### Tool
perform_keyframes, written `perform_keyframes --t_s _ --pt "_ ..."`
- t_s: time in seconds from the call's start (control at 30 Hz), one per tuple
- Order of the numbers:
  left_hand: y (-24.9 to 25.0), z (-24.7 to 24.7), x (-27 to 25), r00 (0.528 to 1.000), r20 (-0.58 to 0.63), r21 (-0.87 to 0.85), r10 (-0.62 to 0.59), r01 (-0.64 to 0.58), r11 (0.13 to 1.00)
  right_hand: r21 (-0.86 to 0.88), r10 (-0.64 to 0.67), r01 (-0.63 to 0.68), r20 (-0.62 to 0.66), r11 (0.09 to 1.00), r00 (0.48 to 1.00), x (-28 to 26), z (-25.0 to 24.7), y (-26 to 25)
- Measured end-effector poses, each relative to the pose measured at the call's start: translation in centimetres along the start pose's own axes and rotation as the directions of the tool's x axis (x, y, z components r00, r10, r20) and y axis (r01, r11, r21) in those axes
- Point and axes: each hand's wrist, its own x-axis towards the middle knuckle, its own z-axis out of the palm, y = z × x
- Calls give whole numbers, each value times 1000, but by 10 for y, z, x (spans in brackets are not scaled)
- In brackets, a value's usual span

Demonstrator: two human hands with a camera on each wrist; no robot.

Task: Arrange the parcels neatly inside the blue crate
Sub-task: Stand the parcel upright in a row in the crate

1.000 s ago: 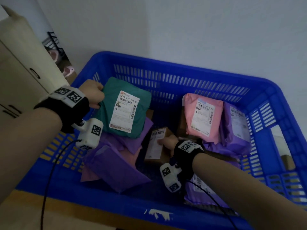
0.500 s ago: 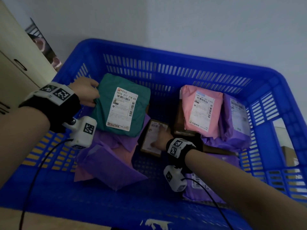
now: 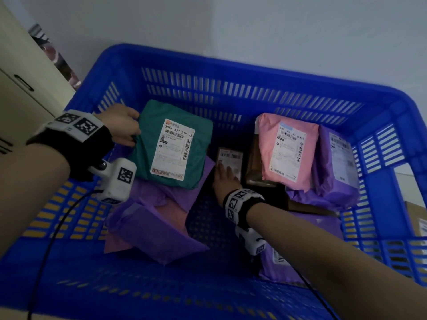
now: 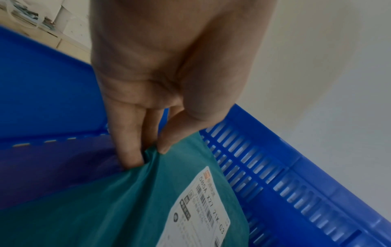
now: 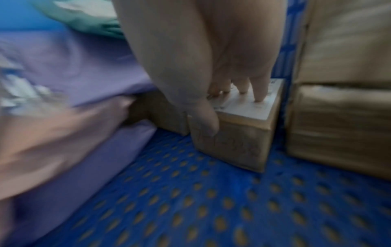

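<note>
The blue crate (image 3: 231,72) holds soft mailers and cardboard boxes. My left hand (image 3: 124,128) pinches the left edge of the green parcel (image 3: 147,158) (image 4: 118,205), which lies on purple and pink mailers at the crate's left. My right hand (image 3: 225,179) rests with straight fingers on the labelled top of a small brown box (image 3: 232,155) (image 5: 237,142) on the crate floor in the middle; the thumb (image 5: 206,120) lies against its near side. A pink parcel (image 3: 288,151) and a purple parcel (image 3: 335,165) lean on a bigger cardboard box (image 3: 254,162) at the right.
Purple mailers (image 3: 157,229) lie at front left, and another purple mailer (image 3: 275,262) sits under my right forearm. The perforated crate floor (image 3: 208,227) shows bare in the front middle. A cream cabinet (image 3: 20,88) stands left of the crate, a white wall behind.
My right hand has slid the small brown box away from me, toward the crate's back, between the green parcel and the bigger box. The left hand keeps its pinch on the green parcel.
</note>
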Motion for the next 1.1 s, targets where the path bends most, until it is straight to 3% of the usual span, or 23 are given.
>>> perform_keyframes --t_s 0.27,0.4,0.5,0.53,0.6,0.63,0.73,0.77,0.87,0.93,1.03,1.1 --pt "-7 8 7 998 59 37 -20 18 999 29 76 -75 -33 997 997 13 -14 8" --pt "-7 10 4 993 110 89 -34 24 996 208 49 -49 4 977 999 -6 -39 8" --pt "-7 13 -3 987 158 108 -36 19 994 365 -43 30 25 930 999 -33 -69 4" --pt "-6 14 -7 983 180 117 -38 17 993 467 -91 79 5 881 996 -43 -78 4" --pt "-6 18 -13 973 228 134 -42 12 991 725 -109 88 -17 683 994 -62 -94 7" --pt "-7 21 -15 968 248 143 -41 5 990 794 -52 74 -53 604 997 -69 -101 11" --pt "-9 31 -20 943 331 145 -39 -10 989 876 91 52 -108 479 990 -84 -112 28" --pt "-9 35 -22 931 364 135 -37 -13 991 869 88 65 -124 490 988 -90 -115 33" --pt "-6 49 -29 886 463 84 -21 -20 996 654 13 132 -211 745 977 -106 -122 47" --pt "-5 58 -32 854 520 96 -15 -41 995 486 -25 147 -248 861 968 -110 -120 53" --pt "-6 67 -32 836 548 254 -3 -163 953 415 -35 124 -214 901 976 -112 -112 57" --pt "-6 65 -30 844 535 425 36 -305 852 386 -73 139 -182 912 981 -114 -109 55"
